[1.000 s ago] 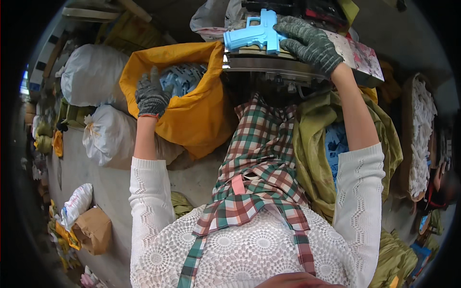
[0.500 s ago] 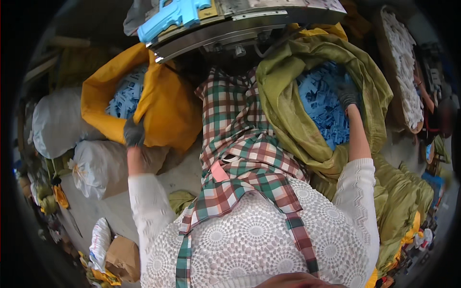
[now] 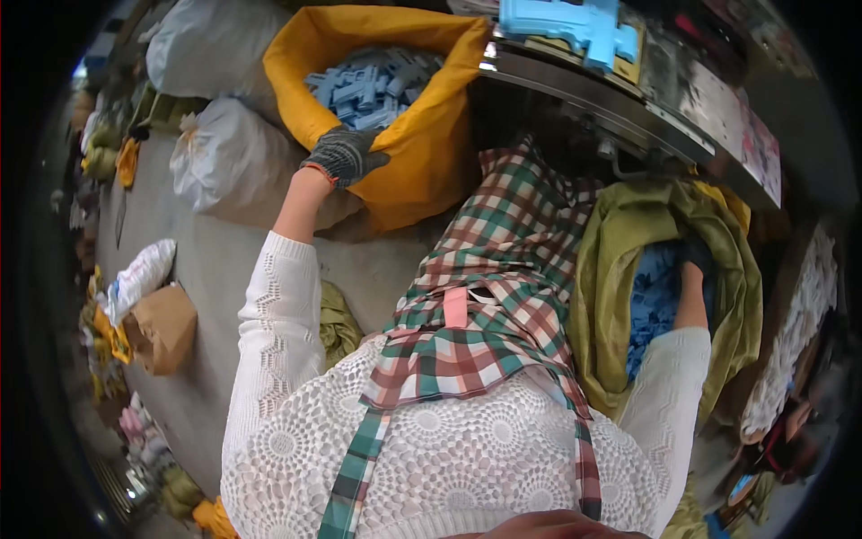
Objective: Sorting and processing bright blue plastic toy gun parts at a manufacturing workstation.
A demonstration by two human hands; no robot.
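Note:
My left hand [image 3: 346, 156], in a grey knitted glove, is closed on the near rim of a yellow sack [image 3: 422, 184]. Many light-blue plastic pieces [image 3: 370, 90], several shaped like toy pistols, fill that sack. On my right stands an olive-green sack [image 3: 600, 269], its mouth folded open around smaller blue plastic pieces [image 3: 648, 301]. My right hand [image 3: 695, 253], in a dark glove, reaches inside it; shadow hides its fingers. A light-blue toy pistol [image 3: 579, 29] lies on the machine bench ahead.
The metal-edged machine bench [image 3: 620, 103] juts over my knees. White sacks [image 3: 235, 162] stand beside the yellow one. At far right is a long tray of white pieces [image 3: 790, 332]. A brown paper bag [image 3: 162, 328] and a green cloth heap [image 3: 337, 323] lie on the floor.
My view has swung left, so both sacks and the bench appear shifted to the right. My left hand stays at the yellow sack's rim, and my right hand is still inside the green sack.

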